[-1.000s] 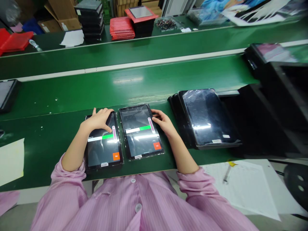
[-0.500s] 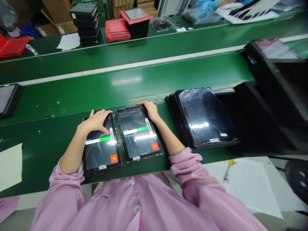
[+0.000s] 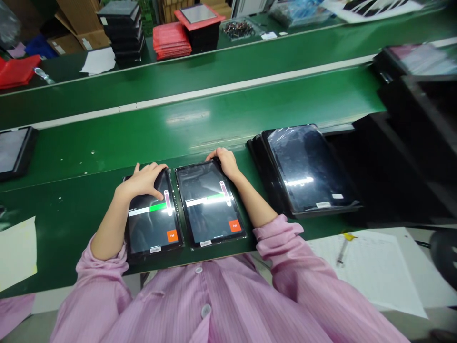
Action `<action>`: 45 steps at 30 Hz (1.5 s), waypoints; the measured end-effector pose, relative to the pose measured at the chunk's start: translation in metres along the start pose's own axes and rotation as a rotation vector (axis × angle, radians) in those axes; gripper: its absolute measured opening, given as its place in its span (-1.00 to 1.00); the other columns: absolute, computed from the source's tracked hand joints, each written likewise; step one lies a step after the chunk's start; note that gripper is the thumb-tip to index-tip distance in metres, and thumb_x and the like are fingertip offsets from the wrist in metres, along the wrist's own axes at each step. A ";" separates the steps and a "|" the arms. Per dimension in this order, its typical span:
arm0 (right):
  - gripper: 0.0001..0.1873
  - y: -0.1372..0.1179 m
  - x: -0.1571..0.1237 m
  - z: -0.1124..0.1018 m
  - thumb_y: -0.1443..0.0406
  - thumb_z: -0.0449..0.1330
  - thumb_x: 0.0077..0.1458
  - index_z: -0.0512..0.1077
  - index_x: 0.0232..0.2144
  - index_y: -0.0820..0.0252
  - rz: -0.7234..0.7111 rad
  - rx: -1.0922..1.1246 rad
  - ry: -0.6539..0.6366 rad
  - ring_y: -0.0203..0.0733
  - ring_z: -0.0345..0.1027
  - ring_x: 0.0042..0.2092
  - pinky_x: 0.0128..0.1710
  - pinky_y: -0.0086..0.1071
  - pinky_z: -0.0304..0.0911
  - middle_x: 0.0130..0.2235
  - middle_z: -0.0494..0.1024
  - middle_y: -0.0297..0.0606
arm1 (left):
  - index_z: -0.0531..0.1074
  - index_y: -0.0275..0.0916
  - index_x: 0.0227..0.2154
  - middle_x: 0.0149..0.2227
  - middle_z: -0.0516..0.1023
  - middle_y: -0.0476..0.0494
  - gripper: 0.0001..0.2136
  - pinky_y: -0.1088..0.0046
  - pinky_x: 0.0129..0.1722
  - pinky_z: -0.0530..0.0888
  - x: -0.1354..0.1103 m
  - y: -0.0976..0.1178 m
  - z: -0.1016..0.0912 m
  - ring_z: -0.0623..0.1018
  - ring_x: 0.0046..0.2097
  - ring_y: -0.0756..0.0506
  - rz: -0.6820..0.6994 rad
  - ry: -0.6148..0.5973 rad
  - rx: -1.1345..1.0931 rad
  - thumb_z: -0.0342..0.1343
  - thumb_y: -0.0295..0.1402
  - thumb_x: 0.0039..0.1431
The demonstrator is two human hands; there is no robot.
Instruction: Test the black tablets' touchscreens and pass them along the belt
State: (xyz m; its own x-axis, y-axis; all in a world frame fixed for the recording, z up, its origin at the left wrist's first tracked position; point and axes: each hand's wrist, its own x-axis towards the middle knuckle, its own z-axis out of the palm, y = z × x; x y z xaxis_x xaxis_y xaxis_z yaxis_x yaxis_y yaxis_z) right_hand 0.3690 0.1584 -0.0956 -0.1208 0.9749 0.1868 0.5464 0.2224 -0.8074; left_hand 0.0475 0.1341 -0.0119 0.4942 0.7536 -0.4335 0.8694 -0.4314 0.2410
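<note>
Two tablets with lit screens lie side by side on the green bench in front of me. My left hand (image 3: pixel 144 182) rests across the upper part of the left tablet (image 3: pixel 152 231), fingers spread toward its far edge and thumb over the screen. At the far right corner of the right tablet (image 3: pixel 207 219), my right hand (image 3: pixel 225 162) is closed over the edge with bent fingers; part of the grip is hidden. Each screen shows a horizontal bar, a slanted slider and an orange "Fail" box. Clear film sticks out around the tablets.
Right of me lies a stack of film-covered tablets (image 3: pixel 307 166), with black trays (image 3: pixel 421 143) beyond. A paper sheet (image 3: pixel 371 271) with a yellow-topped tool (image 3: pixel 345 247) is near the right front. Red pouches (image 3: pixel 171 40) and a black stack (image 3: pixel 123 31) stand on the back shelf.
My right hand's fingers have drawn in at the tablet's far edge, and that tablet sits slightly nearer me. Its green bar looks paler. The left hand stays in place; the view has shifted slightly.
</note>
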 end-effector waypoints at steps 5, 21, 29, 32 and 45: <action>-0.06 -0.001 -0.001 0.000 -0.26 -0.42 0.24 0.63 -0.46 0.00 0.002 0.022 0.003 -0.06 0.39 -0.19 -0.01 -0.19 0.19 -0.34 0.62 -0.27 | 0.07 -0.09 0.30 0.14 0.36 -0.32 -0.07 -0.39 0.25 -0.20 -0.002 0.004 0.000 0.28 0.27 -0.44 0.012 -0.001 0.005 0.35 -0.02 -0.14; -0.05 0.006 -0.001 0.005 -0.31 -0.38 0.19 0.60 -0.43 0.10 0.049 0.157 0.029 -0.13 0.44 -0.26 -0.12 -0.28 0.26 -0.38 0.58 -0.24 | 0.42 -0.19 0.06 0.03 0.55 -0.19 -0.32 0.26 0.03 0.47 -0.052 -0.111 -0.002 0.54 -0.02 -0.24 -0.152 -0.012 -0.435 0.25 0.13 -0.07; -0.11 -0.024 -0.025 -0.015 -0.31 -0.33 0.19 0.59 -0.31 0.08 0.028 0.236 0.174 0.00 0.41 -0.12 0.00 -0.11 0.27 -0.21 0.59 -0.14 | 0.35 -0.18 0.12 0.12 0.45 -0.21 -0.31 0.18 0.17 0.38 -0.059 -0.099 0.018 0.48 0.10 -0.23 -0.169 0.168 -0.603 0.25 0.07 -0.04; -0.20 -0.051 -0.072 -0.033 -0.26 -0.29 0.23 0.61 -0.21 -0.02 -0.084 0.060 0.042 0.06 0.34 0.03 0.12 -0.02 0.17 -0.09 0.55 -0.17 | 0.21 -0.10 0.25 0.25 0.25 -0.26 -0.37 0.10 0.26 0.29 -0.096 -0.080 0.051 0.35 0.25 -0.25 -0.233 0.493 -0.540 0.09 0.03 0.17; -0.65 -0.087 -0.166 -0.017 -0.10 0.15 0.17 0.55 -0.06 -0.33 -0.426 -0.218 -0.335 0.20 0.24 0.16 0.25 0.21 -0.10 0.18 0.45 -0.35 | -0.53 -0.07 0.35 0.35 -0.16 -0.49 0.11 -0.17 0.28 0.16 -0.173 -0.025 0.125 0.08 0.38 -0.44 -0.208 0.544 -0.396 0.24 0.06 0.06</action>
State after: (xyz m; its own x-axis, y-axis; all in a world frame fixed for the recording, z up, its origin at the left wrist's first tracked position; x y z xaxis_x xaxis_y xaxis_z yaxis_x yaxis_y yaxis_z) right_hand 0.3557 -0.0233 -0.0472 -0.6034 0.7560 0.2538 0.5458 0.6236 -0.5598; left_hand -0.0603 -0.0478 -0.0510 0.1603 0.9865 -0.0340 0.8315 -0.1164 0.5432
